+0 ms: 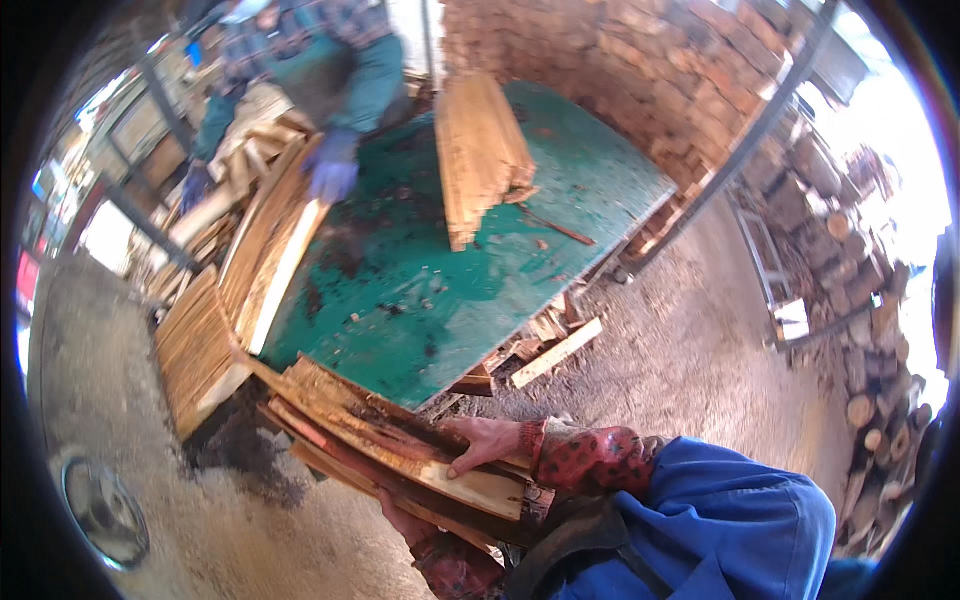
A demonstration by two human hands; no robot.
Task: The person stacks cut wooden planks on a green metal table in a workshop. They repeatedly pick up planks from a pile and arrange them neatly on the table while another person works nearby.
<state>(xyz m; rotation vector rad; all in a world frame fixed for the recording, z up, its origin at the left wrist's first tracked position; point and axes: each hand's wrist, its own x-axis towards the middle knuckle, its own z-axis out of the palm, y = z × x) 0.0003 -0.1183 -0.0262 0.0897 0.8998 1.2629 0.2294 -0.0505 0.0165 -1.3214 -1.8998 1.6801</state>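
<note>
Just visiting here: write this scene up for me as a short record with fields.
Right hand: grips the bundle of boards, thumb on top
Left hand: at the bundle's lower edge, fingers partly hidden
Table: green-topped, bearing a stack of slats
Co-worker: gloved hand on long boards
Right side: piled logs

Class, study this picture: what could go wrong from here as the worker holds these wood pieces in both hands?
Splinters: the left hand and right hand are bare on rough-edged wood pieces, so a shift might drive one in.
Slipping: the pieces seem loosely stacked and reach well past the hands, so some could slide out.
Bumping: they lie close to the green table and might catch its edge.
</note>
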